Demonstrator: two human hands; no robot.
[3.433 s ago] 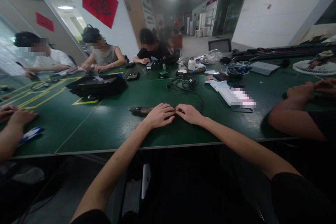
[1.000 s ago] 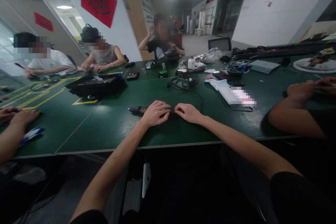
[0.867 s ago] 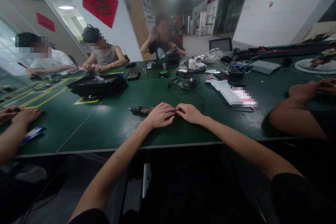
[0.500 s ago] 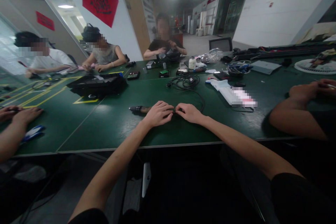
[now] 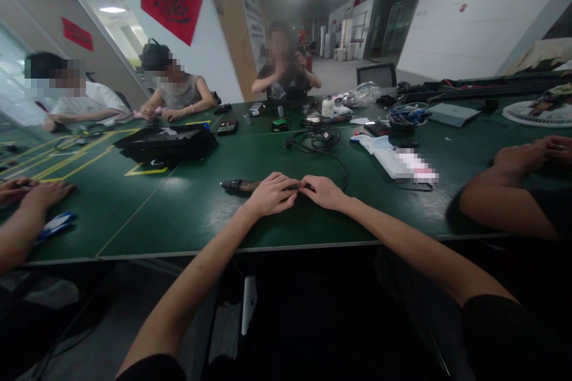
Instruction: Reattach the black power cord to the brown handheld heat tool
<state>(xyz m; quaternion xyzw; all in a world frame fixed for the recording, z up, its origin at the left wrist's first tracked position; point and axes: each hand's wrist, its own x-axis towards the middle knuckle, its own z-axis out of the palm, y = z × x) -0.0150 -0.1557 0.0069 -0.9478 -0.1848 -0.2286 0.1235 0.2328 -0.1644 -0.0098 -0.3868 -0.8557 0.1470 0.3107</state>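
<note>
A slim corded hand tool [image 5: 238, 186] lies on the green table, its dark, tapered nose pointing left and its body brownish; its exact kind is unclear. My left hand [image 5: 273, 195] is closed over the tool's rear part, with the fingers reaching right. Fingertips of my right hand [image 5: 322, 191] are pinched together at the tool's tail end, almost touching my left fingers. What they pinch is too small and hidden to make out. A black cable [image 5: 322, 140] lies loosely coiled behind my hands, with one strand curving down behind my right hand.
Left of centre stands a black tray [image 5: 165, 141]. A white and blue packet [image 5: 379, 152] lies to the right, near a bowl of wires [image 5: 406, 114]. A blue and white object [image 5: 58, 225] sits by a co-worker's hand at left. Co-workers sit around the table [image 5: 187, 220].
My hands stay nearly in place, with a slight shift at the fingertips. The person across the table has raised their hands towards the head.
</note>
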